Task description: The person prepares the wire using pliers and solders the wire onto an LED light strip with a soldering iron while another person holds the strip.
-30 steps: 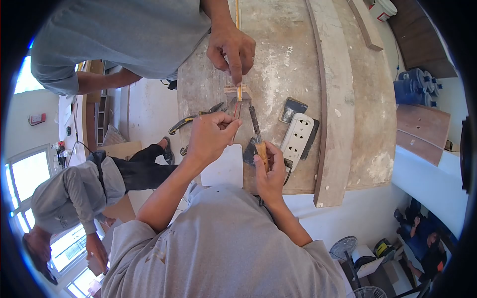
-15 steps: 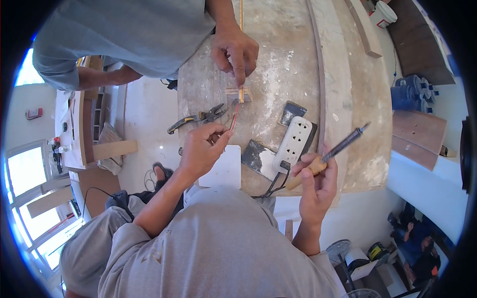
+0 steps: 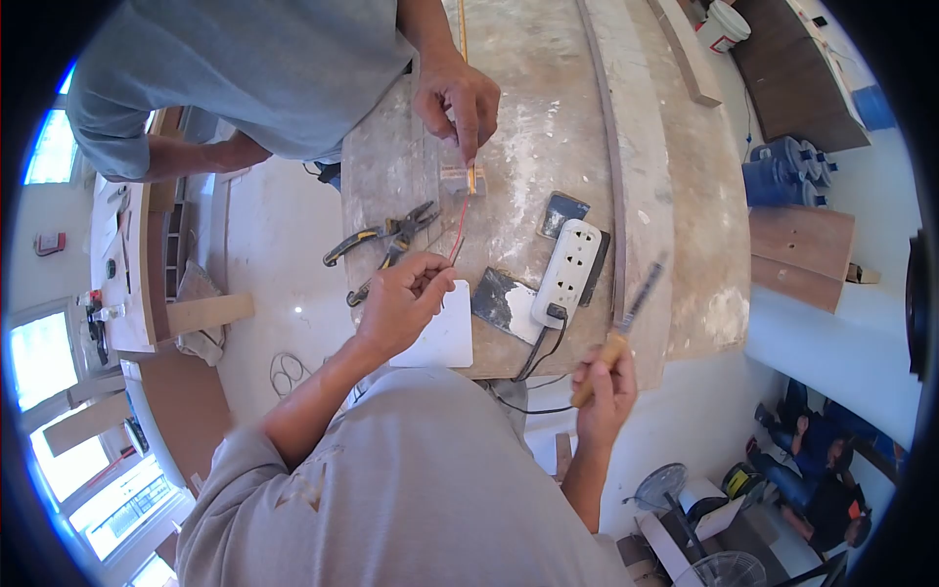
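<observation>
My left hand (image 3: 399, 305) pinches a thin red wire (image 3: 461, 231), with a dark strand beside it. The wire runs up to the end of a narrow yellow strip (image 3: 463, 31), which looks like an LED strip, lying over a small block (image 3: 452, 180). Another person's hand (image 3: 460, 106) presses one finger on the strip there. In my right hand (image 3: 606, 399) is a soldering iron (image 3: 615, 349), gripped by its wooden handle, its tip pointing up and right near the table's front edge. Pliers (image 3: 399, 227) with black and yellow handles lie left of the wire.
A white power strip (image 3: 567, 272) with a plugged-in cord lies on the worn table (image 3: 528, 127). Near it are a dark box (image 3: 563, 213), a paint-marked plate (image 3: 504, 301) and a white sheet (image 3: 435, 338). Long boards (image 3: 641, 186) run along the right. A fan (image 3: 660, 484) stands below.
My right hand has drawn down and slightly left with the soldering iron, away from the power strip. My left hand stays on the wire, and the other person's finger stays on the strip.
</observation>
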The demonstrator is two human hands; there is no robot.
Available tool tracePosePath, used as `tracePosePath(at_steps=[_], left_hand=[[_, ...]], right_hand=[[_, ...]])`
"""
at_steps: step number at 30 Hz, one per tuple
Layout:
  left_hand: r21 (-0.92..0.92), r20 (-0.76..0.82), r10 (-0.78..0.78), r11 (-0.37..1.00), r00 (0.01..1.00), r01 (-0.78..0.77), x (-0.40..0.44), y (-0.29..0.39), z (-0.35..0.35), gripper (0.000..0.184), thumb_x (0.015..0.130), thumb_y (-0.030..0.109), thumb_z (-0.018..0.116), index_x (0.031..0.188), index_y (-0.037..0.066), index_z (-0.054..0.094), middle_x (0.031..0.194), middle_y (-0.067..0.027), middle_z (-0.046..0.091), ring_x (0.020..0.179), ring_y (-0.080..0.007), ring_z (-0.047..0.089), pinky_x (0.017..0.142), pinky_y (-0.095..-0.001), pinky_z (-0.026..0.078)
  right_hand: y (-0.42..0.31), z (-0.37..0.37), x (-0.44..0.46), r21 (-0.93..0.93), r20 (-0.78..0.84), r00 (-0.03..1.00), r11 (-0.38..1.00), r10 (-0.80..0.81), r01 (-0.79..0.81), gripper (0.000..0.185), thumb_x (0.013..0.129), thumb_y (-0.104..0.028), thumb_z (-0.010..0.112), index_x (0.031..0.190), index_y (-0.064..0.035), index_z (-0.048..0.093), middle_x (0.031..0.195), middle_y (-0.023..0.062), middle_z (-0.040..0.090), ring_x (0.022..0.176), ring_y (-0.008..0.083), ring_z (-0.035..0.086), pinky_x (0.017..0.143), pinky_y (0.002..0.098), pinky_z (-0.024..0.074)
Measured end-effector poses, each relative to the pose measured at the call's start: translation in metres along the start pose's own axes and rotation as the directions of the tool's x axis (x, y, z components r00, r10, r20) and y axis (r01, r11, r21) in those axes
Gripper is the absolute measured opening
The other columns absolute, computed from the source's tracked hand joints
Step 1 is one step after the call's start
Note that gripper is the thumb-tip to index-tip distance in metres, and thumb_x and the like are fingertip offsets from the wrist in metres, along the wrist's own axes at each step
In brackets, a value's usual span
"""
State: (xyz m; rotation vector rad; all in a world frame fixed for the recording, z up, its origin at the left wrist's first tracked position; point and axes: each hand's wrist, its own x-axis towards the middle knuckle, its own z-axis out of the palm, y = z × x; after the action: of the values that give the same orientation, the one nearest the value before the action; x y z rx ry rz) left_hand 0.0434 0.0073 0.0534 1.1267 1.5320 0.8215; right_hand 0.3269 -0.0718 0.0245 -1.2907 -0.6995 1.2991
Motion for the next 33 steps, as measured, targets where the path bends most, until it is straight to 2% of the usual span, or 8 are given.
tracePosePath(at_steps=[5, 9, 12, 17, 21, 24, 30, 33], left_hand=[[0.033, 0.13, 0.009, 0.999, 0.991, -0.013, 0.003, -0.006, -0.002, 0.016, 0.097, 0.013, 0.066, 0.102, -0.003, 0.066, 0.081, -0.0039, 0.068, 0.064, -0.006, 0.058, 0.058, -0.0233, 0.048], [0.046, 0.196, 0.045, 0.997, 0.98, -0.055, 0.007, -0.017, -0.001, 0.017, 0.096, 0.013, 0.067, 0.102, -0.003, 0.067, 0.08, -0.0046, 0.069, 0.064, -0.0066, 0.059, 0.058, -0.0244, 0.048], [-0.018, 0.216, -0.014, 1.0, 0.976, 0.018, 0.011, -0.013, 0.001, 0.013, 0.097, 0.01, 0.066, 0.102, -0.003, 0.065, 0.083, -0.0031, 0.068, 0.066, -0.006, 0.06, 0.059, -0.0223, 0.048], [-0.039, 0.079, 0.011, 0.999, 0.997, -0.008, 0.008, -0.005, 0.007, 0.015, 0.095, 0.012, 0.069, 0.1, -0.003, 0.068, 0.081, -0.0033, 0.069, 0.065, -0.006, 0.062, 0.058, -0.0228, 0.048], [-0.025, -0.093, -0.006, 1.0, 0.996, 0.003, -0.007, 0.01, 0.008, 0.013, 0.095, 0.009, 0.069, 0.099, -0.003, 0.067, 0.08, -0.0034, 0.068, 0.066, -0.0066, 0.061, 0.059, -0.0221, 0.047], [0.027, -0.206, 0.021, 1.0, 0.978, -0.015, -0.021, 0.006, 0.008, 0.013, 0.093, 0.008, 0.07, 0.098, -0.004, 0.068, 0.079, -0.0036, 0.068, 0.065, -0.0071, 0.062, 0.058, -0.0222, 0.047], [0.17, -0.33, 0.072, 0.985, 0.941, -0.016, -0.03, 0.001, 0.022, 0.013, 0.092, 0.009, 0.072, 0.095, -0.003, 0.069, 0.075, -0.0039, 0.067, 0.062, -0.0077, 0.062, 0.054, -0.0225, 0.046], [0.21, -0.345, 0.095, 0.977, 0.934, -0.022, -0.026, 0.004, 0.03, 0.013, 0.093, 0.01, 0.071, 0.096, -0.002, 0.069, 0.074, -0.0031, 0.067, 0.061, -0.0071, 0.061, 0.053, -0.0225, 0.046]], right_hand=[[-0.026, -0.048, -0.025, -0.206, -0.347, 0.898, 0.956, -0.27, 0.208, 0.049, 0.098, -0.005, 0.059, 0.143, -0.0042, 0.038, 0.108, 0.0143, 0.065, 0.071, 0.0136, 0.06, 0.06, 0.0241, 0.0483], [-0.054, -0.111, -0.04, -0.604, -0.532, 0.649, 0.781, -0.543, 0.158, 0.039, 0.102, -0.006, 0.054, 0.139, -0.0024, 0.041, 0.109, 0.0143, 0.066, 0.076, 0.0124, 0.059, 0.064, 0.0234, 0.0479], [-0.087, -0.148, -0.046, -0.551, -0.603, 0.564, 0.806, -0.565, 0.218, 0.034, 0.104, -0.007, 0.051, 0.137, -0.0012, 0.047, 0.112, 0.0129, 0.063, 0.083, 0.0127, 0.058, 0.073, 0.0252, 0.0485], [-0.117, -0.127, -0.003, -0.262, -0.178, 0.815, 0.825, -0.551, 0.501, 0.048, 0.1, -0.012, 0.055, 0.144, 0.0016, 0.045, 0.12, 0.0151, 0.057, 0.097, 0.0194, 0.056, 0.085, 0.0313, 0.0474], [-0.122, -0.087, 0.07, -0.039, 0.25, 0.894, 0.919, -0.371, 0.393, 0.055, 0.094, -0.017, 0.06, 0.144, 0.0045, 0.046, 0.117, 0.0173, 0.056, 0.099, 0.0246, 0.057, 0.084, 0.0334, 0.0492], [-0.122, -0.06, 0.118, -0.103, 0.553, 0.788, 0.916, -0.272, 0.388, 0.048, 0.094, -0.007, 0.056, 0.139, 0.0054, 0.051, 0.117, 0.016, 0.056, 0.1, 0.0238, 0.058, 0.086, 0.0331, 0.0492], [-0.11, -0.006, 0.174, -0.144, 0.715, 0.693, 0.948, -0.098, 0.283, 0.049, 0.087, 0.018, 0.038, 0.128, 0.0022, 0.06, 0.114, 0.0128, 0.057, 0.096, 0.0209, 0.061, 0.089, 0.033, 0.0497], [-0.104, 0.007, 0.191, -0.137, 0.777, 0.624, 0.944, -0.086, 0.301, 0.043, 0.088, 0.016, 0.041, 0.121, 0.0014, 0.065, 0.112, 0.013, 0.056, 0.097, 0.0212, 0.061, 0.089, 0.0315, 0.0492]])
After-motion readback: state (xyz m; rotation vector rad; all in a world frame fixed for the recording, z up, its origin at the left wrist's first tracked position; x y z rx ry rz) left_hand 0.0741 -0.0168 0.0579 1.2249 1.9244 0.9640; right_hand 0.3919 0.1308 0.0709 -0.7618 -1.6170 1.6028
